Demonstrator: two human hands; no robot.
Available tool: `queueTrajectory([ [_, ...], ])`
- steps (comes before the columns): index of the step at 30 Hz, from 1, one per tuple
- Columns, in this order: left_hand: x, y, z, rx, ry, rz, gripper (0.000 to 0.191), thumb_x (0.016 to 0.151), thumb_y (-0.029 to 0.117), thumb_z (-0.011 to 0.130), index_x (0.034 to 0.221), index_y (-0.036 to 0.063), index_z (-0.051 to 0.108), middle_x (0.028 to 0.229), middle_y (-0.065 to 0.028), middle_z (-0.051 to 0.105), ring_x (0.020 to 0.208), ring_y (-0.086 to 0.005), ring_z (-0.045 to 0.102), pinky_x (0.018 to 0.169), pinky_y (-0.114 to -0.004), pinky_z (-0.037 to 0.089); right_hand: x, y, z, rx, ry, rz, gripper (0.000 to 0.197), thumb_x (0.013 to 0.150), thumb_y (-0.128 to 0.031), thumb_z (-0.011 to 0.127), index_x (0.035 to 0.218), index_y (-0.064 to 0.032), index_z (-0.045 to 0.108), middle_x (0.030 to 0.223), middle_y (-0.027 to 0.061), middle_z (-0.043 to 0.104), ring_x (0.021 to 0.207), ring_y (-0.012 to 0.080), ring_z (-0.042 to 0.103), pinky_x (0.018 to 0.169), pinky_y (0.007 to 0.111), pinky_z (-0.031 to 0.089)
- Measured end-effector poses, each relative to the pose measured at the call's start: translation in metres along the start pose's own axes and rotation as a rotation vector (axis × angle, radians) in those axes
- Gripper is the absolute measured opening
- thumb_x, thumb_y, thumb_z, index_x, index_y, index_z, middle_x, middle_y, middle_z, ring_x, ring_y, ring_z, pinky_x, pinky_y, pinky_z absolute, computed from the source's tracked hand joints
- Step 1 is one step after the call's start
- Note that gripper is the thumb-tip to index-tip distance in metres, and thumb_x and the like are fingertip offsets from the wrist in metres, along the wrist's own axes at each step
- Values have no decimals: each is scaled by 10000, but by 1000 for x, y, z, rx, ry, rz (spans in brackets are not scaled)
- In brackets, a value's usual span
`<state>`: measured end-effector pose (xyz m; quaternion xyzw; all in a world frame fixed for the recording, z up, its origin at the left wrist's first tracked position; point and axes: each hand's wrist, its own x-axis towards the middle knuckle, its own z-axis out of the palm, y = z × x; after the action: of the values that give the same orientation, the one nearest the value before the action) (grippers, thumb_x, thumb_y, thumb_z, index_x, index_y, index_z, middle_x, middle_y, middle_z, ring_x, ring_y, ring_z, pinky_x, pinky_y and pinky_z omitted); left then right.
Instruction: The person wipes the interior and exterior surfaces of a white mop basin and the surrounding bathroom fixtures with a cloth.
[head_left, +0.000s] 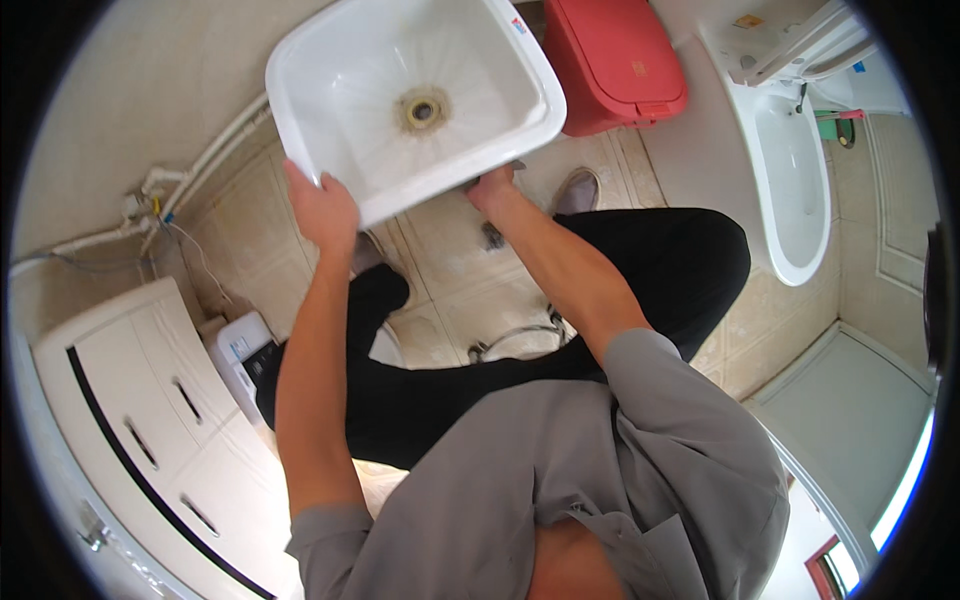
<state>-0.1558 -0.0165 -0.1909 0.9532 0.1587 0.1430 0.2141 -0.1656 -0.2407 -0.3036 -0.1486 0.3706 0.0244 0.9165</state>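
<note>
A white washbasin (465, 97) with a stained drain hole (422, 112) is tilted in front of me, bowl side towards my view. My left hand (324, 206) grips its near left corner, thumb over the rim. Under the near edge, towards the right, my right hand (495, 187) holds the basin from below. Most of its fingers are hidden by the rim, and a small dark grey piece shows beside them. What supports the basin's underside is out of sight.
A red lidded bin (615, 67) stands right of the basin. White wall pipes (217, 146) run at the left, above a drawer cabinet (150, 420). A small dark object (493, 236) and a hose (517, 330) lie between my legs. A white bathroom fixture (791, 187) stands far right.
</note>
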Motion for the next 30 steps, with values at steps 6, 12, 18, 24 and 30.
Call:
queueTrajectory([
  [6, 4, -6, 2, -72, 35, -120, 655, 929, 244, 609, 1536, 77, 427, 1303, -251, 626, 1158, -426, 636, 974, -518, 510, -72, -67, 51, -96, 50, -12, 573, 1042, -439, 367, 1483, -99, 500, 1584, 135, 450, 1425, 398, 442, 1178, 675, 307],
  [12, 5, 6, 10, -249, 18, -152, 557, 977, 243, 477, 1509, 78, 469, 1288, -256, 626, 1159, -451, 610, 989, -523, 487, -74, 5, 35, -165, -68, -164, 414, 1076, -215, 357, 1405, -54, 548, 1454, 149, 560, 1324, 357, 531, 1166, 628, 365],
  [18, 11, -6, 18, -227, 186, -80, 347, 936, 111, 566, 1243, -41, 622, 935, -252, 706, 873, -431, 687, 764, -548, 539, -87, 107, 59, -100, -172, 121, 375, 1087, -218, 378, 1362, -56, 576, 1420, 114, 595, 1267, 300, 581, 1129, 524, 448],
  [24, 3, 18, 9, -305, 171, -62, 535, 950, 116, 500, 1477, 21, 490, 1072, -288, 676, 952, -476, 655, 837, -560, 520, 9, 49, -4, -249, -138, 172, 448, 1067, -280, 407, 1415, -34, 543, 1469, 123, 568, 1343, 309, 534, 1205, 506, 353],
  [30, -5, 14, 1, -361, 125, -81, 565, 912, 87, 518, 1467, -11, 488, 1129, -281, 644, 989, -460, 656, 843, -546, 526, 64, -75, -68, -364, -131, 30, 573, 1035, -408, 437, 1461, -31, 508, 1460, 161, 572, 1352, 371, 528, 1193, 558, 366],
])
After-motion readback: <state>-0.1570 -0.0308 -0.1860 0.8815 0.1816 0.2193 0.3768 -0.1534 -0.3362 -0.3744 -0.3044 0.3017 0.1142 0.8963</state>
